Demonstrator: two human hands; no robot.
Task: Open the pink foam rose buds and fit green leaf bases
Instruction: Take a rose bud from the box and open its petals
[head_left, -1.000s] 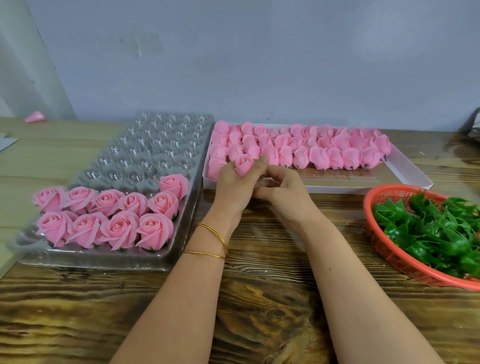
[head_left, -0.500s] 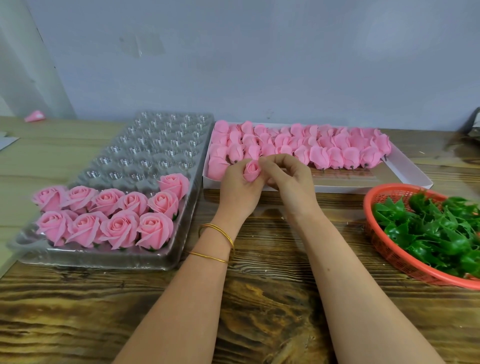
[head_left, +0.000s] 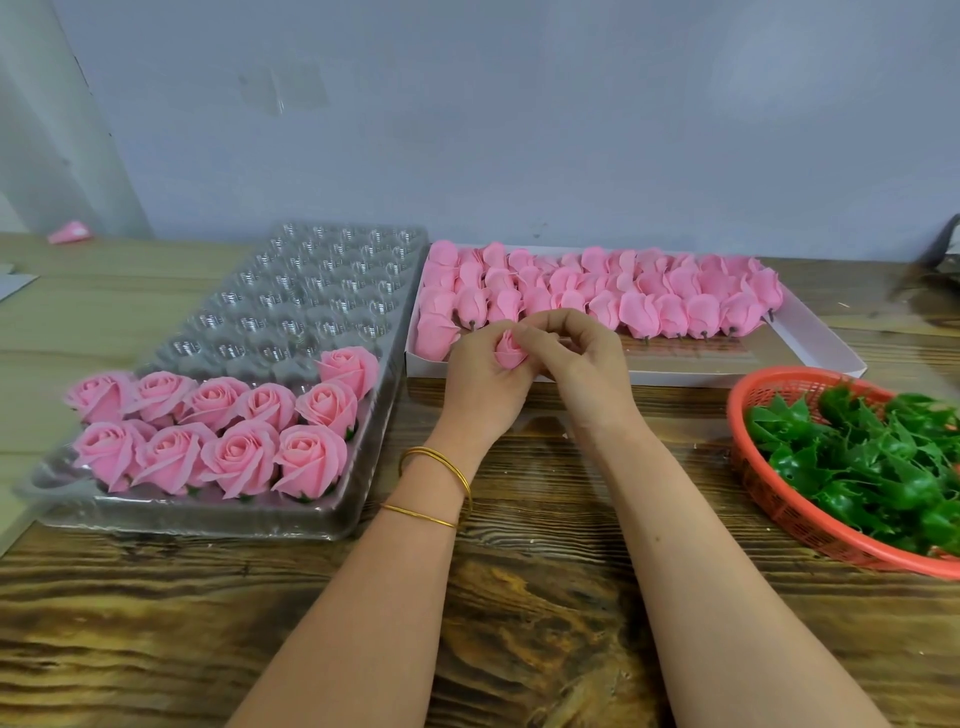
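Worktable carrying a tray, a box and a basket, with two hands meeting in the middle.

A clear moulded plastic tray (head_left: 249, 322) is lying at the left of the brown wooden table (head_left: 519, 623), with opened pink foam roses (head_left: 218, 436) sitting in its nearest rows. Just right of it and further back, a shallow white cardboard box (head_left: 826, 338) is holding closed pink foam rose buds (head_left: 649, 291) along its far side. A round red plastic mesh basket (head_left: 779, 499) of green plastic leaf bases (head_left: 872, 457) is sitting at the right edge, nearer than the box. At the box's front left corner, the left hand (head_left: 483, 389) and right hand (head_left: 582, 364) are pinching a single pink foam bud (head_left: 509, 349) between them.

Even soft light, sharp centre, wide-angle bend at edges, faint shadows.
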